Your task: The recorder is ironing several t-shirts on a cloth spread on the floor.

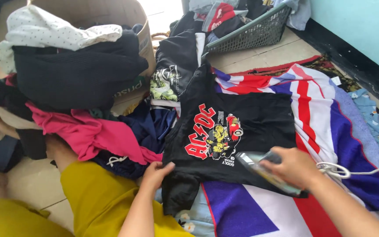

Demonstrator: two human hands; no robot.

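On the floor, a black T-shirt [246,127] with a red and yellow print lies spread flat over a red, white and blue striped cloth [330,118]. The right hand [292,167] is clenched around the handle of an iron [264,171], which rests on the lower edge of the T-shirt; motion blur obscures the iron's outline. A white cord [343,170] runs from the iron towards the right, lying across the striped cloth. The left hand [156,173] pinches the T-shirt's lower left edge, thumb on top and fingers curled beneath the fabric. To the left sits a pile of clothes [88,131], pink and navy items on top, just beside the T-shirt. Behind it, a cardboard box [143,39] holds dark garments and a white dotted one. A green basket [259,30] of clothes stands at the top, apart from the T-shirt. The person's yellow trousers [97,202] show at lower left.
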